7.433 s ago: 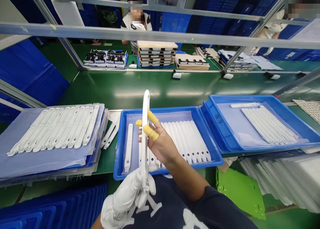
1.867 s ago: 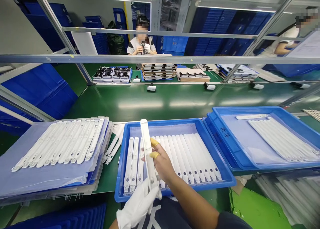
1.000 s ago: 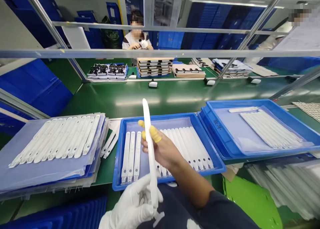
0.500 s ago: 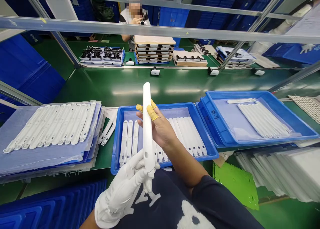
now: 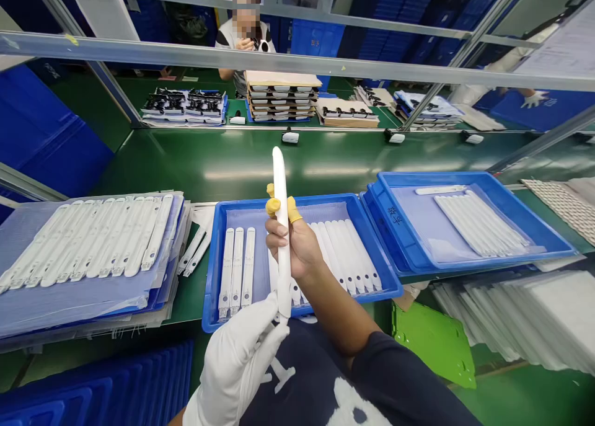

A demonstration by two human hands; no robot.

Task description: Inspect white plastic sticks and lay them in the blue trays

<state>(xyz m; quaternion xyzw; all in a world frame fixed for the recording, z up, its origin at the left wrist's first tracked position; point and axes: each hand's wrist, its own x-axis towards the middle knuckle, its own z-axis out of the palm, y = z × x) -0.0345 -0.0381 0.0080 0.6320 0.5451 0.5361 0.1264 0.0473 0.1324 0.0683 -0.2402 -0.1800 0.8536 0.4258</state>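
Note:
A long white plastic handle-shaped part (image 5: 281,252) stands nearly upright before me, turned edge-on. My left hand (image 5: 237,355), in a white glove, pinches its lower end. My right hand (image 5: 297,243), bare with yellow finger cots on some fingertips, grips it around the middle. Behind and below the part lies a blue tray (image 5: 210,277) lined with pale sheet. Three slim white strips (image 5: 238,268) rest at the tray's left, and a row of similar white parts (image 5: 353,255) lies at its right. The hands hide some of the middle ones.
At left, a stack of sheets (image 5: 116,299) carries a row of white parts. Stacked blue trays (image 5: 465,266) with more parts stand at right. A metal rail (image 5: 297,59) crosses above the green bench (image 5: 209,165). A person (image 5: 244,35) works opposite.
The white part has rotated in my hands from its broad face to a narrower edge. My right fingers now wrap around it more. The whole view has shifted slightly.

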